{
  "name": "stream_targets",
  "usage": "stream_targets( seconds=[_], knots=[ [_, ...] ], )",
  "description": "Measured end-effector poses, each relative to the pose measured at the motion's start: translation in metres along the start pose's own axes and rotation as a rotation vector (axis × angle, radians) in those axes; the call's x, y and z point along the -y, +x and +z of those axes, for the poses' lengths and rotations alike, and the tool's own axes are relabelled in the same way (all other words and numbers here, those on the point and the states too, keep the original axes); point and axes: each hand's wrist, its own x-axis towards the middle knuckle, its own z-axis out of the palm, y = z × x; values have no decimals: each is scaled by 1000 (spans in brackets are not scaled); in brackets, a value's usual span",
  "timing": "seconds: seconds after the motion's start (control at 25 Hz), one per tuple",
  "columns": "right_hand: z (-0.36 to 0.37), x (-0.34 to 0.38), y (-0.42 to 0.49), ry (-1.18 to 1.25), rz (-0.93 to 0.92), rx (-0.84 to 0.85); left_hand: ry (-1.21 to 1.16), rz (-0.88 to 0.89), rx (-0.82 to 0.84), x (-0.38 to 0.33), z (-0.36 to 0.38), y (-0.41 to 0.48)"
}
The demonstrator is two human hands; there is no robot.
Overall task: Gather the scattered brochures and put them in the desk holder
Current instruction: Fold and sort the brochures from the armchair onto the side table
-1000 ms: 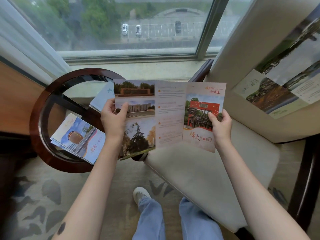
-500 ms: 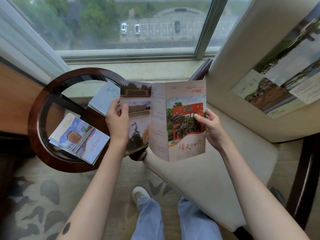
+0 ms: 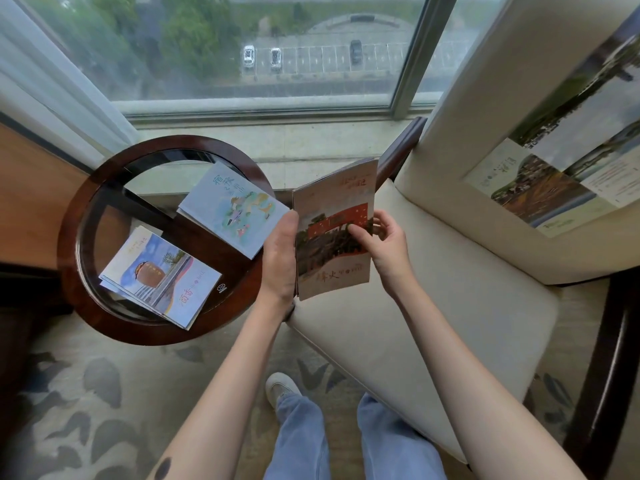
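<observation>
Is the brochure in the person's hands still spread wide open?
No, the brochure is folded shut to one panel, its red-gate cover facing up, held between the left hand and right hand.

left hand (image 3: 280, 258): fingers straight, edge-on, thumb up, clasping brochure (image 3: 334, 233) spine | right hand (image 3: 382, 239): fingertips pinching its cover | both bare forearms reach forward, close together

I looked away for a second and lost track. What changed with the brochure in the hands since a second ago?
The red-gate fold-out brochure, spread wide open a second ago, has been folded shut into a single panel. The left hand still clamps its left edge, and the right hand came in over the cover. The pale blue brochure and the jar-cover stack on the round glass table stayed put, as did the open leaflet on the chair.
</observation>
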Motion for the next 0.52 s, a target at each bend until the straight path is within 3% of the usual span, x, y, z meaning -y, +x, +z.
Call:
stream_targets(
  seconds=[0.24,0.36,0.52],
  knots=[
    [5,11,1,-132,-69,-86,186,65,-100,-3,-10,1],
    [12,29,8,-45,-110,-22,288,88,-107,-8,-21,3],
    [35,47,19,78,-105,90,251,70,-158,-17,-43,1]
  ],
)
